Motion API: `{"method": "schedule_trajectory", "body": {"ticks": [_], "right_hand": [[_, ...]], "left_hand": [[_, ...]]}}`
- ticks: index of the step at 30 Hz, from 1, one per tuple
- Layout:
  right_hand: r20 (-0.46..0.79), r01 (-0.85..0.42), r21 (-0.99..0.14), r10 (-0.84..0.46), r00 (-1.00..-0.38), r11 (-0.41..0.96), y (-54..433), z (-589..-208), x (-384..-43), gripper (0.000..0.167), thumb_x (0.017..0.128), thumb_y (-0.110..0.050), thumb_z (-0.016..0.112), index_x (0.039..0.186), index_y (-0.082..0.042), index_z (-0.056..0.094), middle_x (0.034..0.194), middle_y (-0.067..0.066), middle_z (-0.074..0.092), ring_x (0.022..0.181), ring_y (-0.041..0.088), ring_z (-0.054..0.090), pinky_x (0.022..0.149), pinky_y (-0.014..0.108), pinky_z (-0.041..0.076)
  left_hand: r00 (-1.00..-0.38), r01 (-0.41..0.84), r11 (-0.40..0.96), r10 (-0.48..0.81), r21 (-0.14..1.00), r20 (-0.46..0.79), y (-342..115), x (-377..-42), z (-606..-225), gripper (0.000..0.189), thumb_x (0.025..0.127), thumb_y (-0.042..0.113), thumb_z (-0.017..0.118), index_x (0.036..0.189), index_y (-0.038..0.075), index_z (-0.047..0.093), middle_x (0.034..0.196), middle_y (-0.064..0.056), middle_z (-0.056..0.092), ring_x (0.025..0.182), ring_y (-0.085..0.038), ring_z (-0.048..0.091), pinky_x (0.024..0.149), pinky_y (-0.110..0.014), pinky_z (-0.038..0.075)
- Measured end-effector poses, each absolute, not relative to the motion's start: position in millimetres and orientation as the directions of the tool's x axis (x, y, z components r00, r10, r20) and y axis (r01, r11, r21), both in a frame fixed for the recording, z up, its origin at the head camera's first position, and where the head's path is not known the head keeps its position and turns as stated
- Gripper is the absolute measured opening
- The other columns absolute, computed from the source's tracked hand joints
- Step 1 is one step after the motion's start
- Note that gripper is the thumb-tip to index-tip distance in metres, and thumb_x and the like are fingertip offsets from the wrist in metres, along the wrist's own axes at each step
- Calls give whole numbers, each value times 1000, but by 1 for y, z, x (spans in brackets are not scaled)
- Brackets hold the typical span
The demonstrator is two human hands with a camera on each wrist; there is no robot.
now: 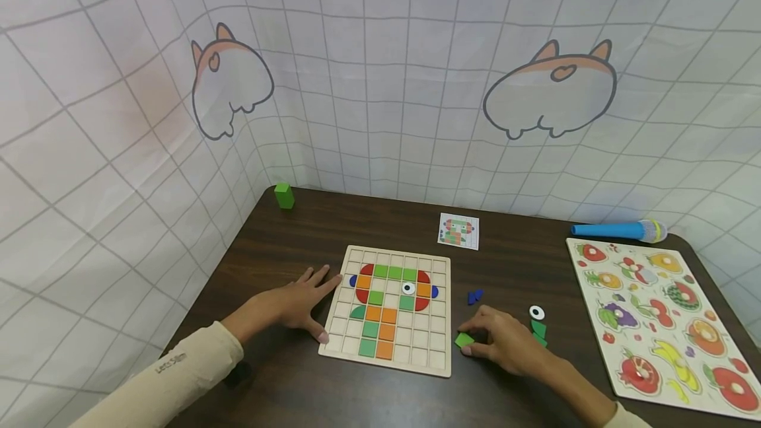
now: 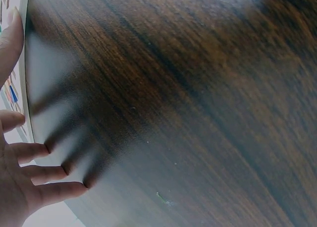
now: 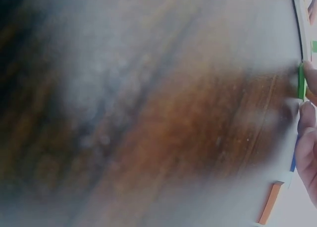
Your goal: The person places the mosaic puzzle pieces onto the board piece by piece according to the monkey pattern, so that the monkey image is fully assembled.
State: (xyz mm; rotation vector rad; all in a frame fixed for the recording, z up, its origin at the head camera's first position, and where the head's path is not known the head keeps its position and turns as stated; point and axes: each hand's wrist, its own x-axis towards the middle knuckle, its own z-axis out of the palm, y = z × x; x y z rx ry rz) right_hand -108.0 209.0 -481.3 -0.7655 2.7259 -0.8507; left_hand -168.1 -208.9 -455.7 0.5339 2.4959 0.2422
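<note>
A wooden grid board (image 1: pixel 415 334) lies on the dark table, with red, green, orange and blue tiles and one eye tile (image 1: pixel 408 288) forming a figure in it. My left hand (image 1: pixel 300 302) spreads at its left side, thumb on the lower left corner; in the left wrist view the other fingers rest at the edge and on the table. Just off the board's right side, my right hand (image 1: pixel 505 342) pinches a light green square tile (image 1: pixel 464 341) between thumb and fingers. In the right wrist view this green tile (image 3: pixel 301 81) shows edge-on.
Blue pieces (image 1: pixel 475 297), a second eye tile (image 1: pixel 537 312) and dark green pieces (image 1: pixel 538 329) lie around my right hand. An orange piece (image 3: pixel 270 203) shows in the right wrist view. Behind are a pattern card (image 1: pixel 458 231) and green block (image 1: pixel 285 196); rightward, a fruit puzzle (image 1: pixel 648 335) and toy microphone (image 1: pixel 618 230).
</note>
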Motion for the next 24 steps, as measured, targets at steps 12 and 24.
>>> {"method": "schedule_trajectory", "body": {"ticks": [12, 24], "right_hand": [[-37, -394, -549, -492, -870, 737, 206, -486, -107, 26, 87, -27, 80, 110, -19, 74, 101, -12, 62, 86, 1, 57, 73, 24, 49], [-52, -381, -607, -513, -857, 698, 205, -483, -107, 26, 88, -29, 79, 109, -18, 68, 96, -10, 62, 81, 2, 54, 68, 23, 48]], "left_hand": [[-755, 326, 901, 430, 286, -494, -209, -168, -454, 121, 71, 62, 81, 163, 23, 13, 169, -18, 3, 153, -50, 7, 112, -70, 26], [-755, 324, 901, 429, 288, -495, -209, -167, -453, 121, 71, 62, 81, 163, 25, 13, 169, -17, 2, 153, -49, 6, 113, -70, 26]]}}
